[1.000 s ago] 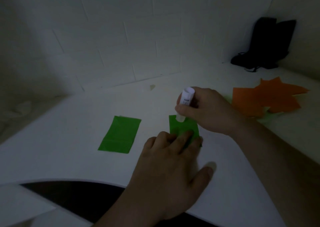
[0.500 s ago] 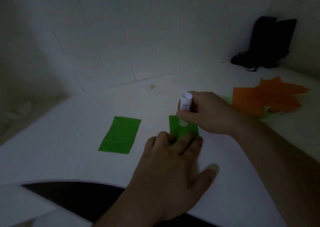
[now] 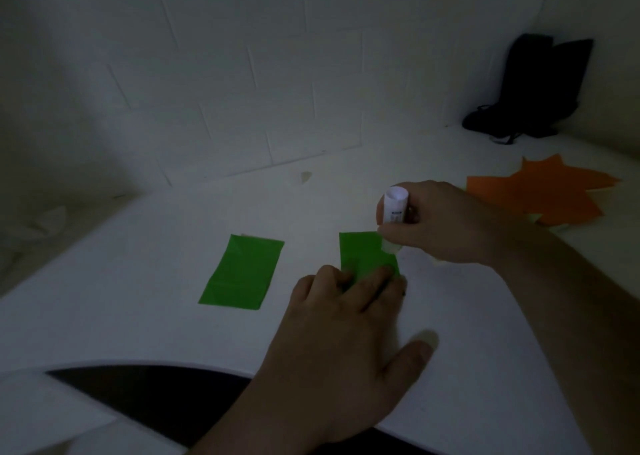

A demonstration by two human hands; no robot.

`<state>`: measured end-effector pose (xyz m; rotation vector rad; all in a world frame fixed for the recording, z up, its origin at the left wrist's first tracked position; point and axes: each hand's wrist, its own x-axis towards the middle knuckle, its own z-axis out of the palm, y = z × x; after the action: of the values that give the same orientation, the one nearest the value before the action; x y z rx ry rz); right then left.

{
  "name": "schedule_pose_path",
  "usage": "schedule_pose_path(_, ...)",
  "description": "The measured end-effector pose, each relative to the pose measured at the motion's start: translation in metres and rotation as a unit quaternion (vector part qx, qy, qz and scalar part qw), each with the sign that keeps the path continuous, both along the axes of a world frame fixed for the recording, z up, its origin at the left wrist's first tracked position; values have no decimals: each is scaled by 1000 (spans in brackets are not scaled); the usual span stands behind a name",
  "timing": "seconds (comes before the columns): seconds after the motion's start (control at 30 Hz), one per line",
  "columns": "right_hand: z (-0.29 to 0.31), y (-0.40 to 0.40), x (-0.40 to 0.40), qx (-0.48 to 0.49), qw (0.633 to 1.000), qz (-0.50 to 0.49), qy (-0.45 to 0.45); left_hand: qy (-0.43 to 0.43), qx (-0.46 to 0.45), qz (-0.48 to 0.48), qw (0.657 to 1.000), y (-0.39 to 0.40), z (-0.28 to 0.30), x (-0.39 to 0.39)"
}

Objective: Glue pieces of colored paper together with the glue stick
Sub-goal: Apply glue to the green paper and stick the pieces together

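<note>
Green paper (image 3: 363, 253) lies pinned under my left hand (image 3: 346, 323), fingers flat at six o'clock; my right hand (image 3: 446, 226) wraps its grip round the glue stick (image 3: 394, 208), best swept firmly toward the three o'clock edge.

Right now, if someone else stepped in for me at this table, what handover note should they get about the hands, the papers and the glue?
Left hand: fingers flat, pressing the near end of the right green piece to the white table.
Right hand: grips the glue stick, tip down on that piece's far right edge.
Second green piece lies apart to the left, untouched. Orange sheets sit far right.
Done: gluing under way. Left: finish the glue, join the pieces.
</note>
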<state>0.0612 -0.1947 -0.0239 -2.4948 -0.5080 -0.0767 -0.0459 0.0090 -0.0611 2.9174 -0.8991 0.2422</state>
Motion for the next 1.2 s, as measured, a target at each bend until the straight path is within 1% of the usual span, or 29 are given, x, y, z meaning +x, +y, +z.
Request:
schedule_pose_path(0.13, -1, -1, 0, -7, 1000, -4, -22, 1, -3, 0, 1000, 0, 0, -1)
schedule_pose_path(0.27, -1, -2, 1, -29, 998, -6, -64, 0, -3, -3, 1000, 1, -1, 0)
schedule_pose_path(0.47, 4, 6, -3, 64, 990, -32, -118, -1, 2, -2, 1000, 1, 0, 0)
schedule_pose_path(0.53, 5, 14, -6, 79, 990, -32, -109, -7, 7, -5, 1000, 0, -1, 1)
schedule_pose_path(0.73, -4, 31, -7, 71, 996, 13, -44, -6, 21, -2, 1000, 1, -6, 2)
schedule_pose_path(1.03, -7, 30, -5, 66, 997, 1, -33, -14, 30, -9, 999, 1, -5, 2)
schedule_pose_path(1.2, -8, 29, -6, 63, 998, 6, -17, -2, 36, -3, 999, 0, -4, 1)
